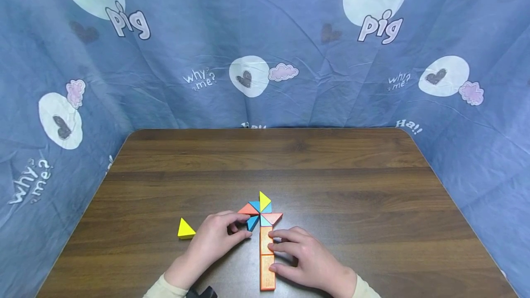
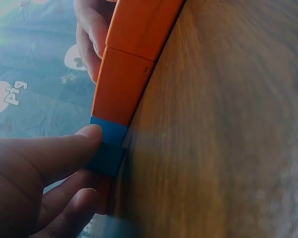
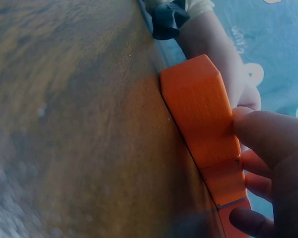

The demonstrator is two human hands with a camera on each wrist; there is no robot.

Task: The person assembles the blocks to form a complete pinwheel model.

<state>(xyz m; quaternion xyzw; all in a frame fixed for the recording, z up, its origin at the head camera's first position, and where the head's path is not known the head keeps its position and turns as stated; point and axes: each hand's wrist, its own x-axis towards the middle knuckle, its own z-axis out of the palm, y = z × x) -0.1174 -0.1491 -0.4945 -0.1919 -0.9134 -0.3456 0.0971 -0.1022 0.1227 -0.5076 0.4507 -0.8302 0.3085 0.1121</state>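
My left hand (image 1: 216,234) pinches a dark blue triangular block (image 1: 252,223) between thumb and fingers, at the lower left of a pinwheel of triangular blocks. That pinwheel has a yellow triangular block (image 1: 264,202) on top, a red one (image 1: 248,209) at left, a pale red one (image 1: 272,218) at right, and light blue ones between. Below it, two orange rectangular blocks, an upper one (image 1: 266,238) and a lower one (image 1: 267,274), lie end to end like a stem. The fingertips of my right hand (image 1: 305,255) touch the stem's right side. In the left wrist view, the pinched blue block (image 2: 107,157) meets the row.
A loose yellow triangular block (image 1: 185,230) lies left of my left hand. The brown wooden table (image 1: 352,187) reaches back to a blue printed cloth (image 1: 165,49). A dark object (image 1: 203,292) shows by my left sleeve.
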